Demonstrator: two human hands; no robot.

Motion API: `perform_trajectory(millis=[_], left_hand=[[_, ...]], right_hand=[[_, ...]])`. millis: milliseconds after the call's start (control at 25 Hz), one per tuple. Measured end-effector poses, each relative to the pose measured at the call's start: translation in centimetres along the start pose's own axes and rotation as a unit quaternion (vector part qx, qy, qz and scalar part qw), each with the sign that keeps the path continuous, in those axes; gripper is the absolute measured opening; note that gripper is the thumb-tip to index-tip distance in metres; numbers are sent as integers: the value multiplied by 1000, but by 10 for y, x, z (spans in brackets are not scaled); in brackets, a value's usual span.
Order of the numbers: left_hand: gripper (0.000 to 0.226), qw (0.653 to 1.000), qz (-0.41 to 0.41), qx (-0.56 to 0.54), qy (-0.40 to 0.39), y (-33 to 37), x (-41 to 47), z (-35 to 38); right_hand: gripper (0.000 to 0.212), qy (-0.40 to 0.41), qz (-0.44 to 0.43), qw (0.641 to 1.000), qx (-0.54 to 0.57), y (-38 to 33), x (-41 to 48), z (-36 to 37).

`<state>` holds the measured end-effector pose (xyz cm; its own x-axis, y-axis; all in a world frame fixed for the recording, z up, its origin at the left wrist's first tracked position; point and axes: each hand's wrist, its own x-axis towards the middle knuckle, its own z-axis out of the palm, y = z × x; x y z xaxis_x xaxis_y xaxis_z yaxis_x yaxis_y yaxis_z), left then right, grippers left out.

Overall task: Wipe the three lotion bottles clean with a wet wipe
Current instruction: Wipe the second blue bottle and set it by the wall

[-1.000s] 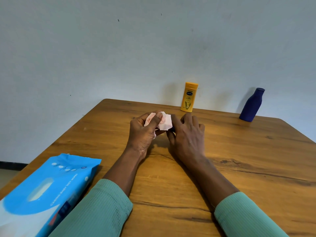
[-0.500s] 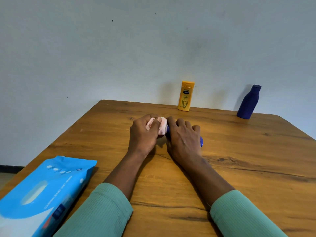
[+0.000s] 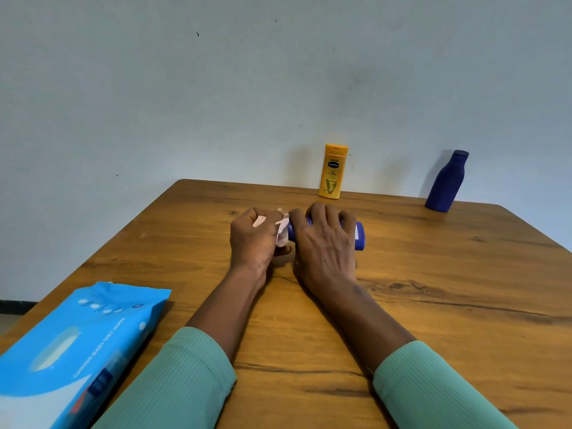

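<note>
Right hand point(image 3: 325, 243) lies over a blue bottle point(image 3: 359, 235) lying on its side mid-surface, fingers curled round it. Left hand point(image 3: 253, 239) has fingers clenched on a crumpled wet wipe point(image 3: 282, 230) pressed to the bottle's left end. Yellow bottle point(image 3: 332, 171) and dark blue bottle point(image 3: 445, 182) stand upright at the far edge of the wooden surface point(image 3: 448, 305), well apart. Blue wipes pack point(image 3: 71, 351) lies near left.

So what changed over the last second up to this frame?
The left hand slid the wet wipe leftward along the small blue bottle, baring more of it beside the right hand, which keeps it pinned lying on the table. The yellow bottle, dark blue bottle and wipes pack stayed put.
</note>
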<state>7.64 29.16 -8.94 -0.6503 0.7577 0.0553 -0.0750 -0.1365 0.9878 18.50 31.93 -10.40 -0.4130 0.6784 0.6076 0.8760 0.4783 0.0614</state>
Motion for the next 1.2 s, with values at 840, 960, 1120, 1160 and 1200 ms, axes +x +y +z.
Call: perform_trajectory(millis=[840, 960, 1120, 1160, 1200], left_hand=[[24, 930, -129, -300, -168, 11, 10, -19], [21, 926, -75, -258, -267, 14, 7, -23], [28, 951, -21, -160, -262, 19, 8, -25], [26, 959, -15, -145, -242, 19, 7, -24], [22, 968, -4, -127, -218, 19, 5, -22]], right_hand=[[53, -6, 75, 985, 154, 2, 0, -4], [54, -4, 97, 978, 182, 4, 2, -6], [51, -3, 102, 974, 203, 3, 4, -7], [50, -1, 105, 973, 207, 3, 4, -7], [49, 0, 108, 972, 208, 4, 5, -7]])
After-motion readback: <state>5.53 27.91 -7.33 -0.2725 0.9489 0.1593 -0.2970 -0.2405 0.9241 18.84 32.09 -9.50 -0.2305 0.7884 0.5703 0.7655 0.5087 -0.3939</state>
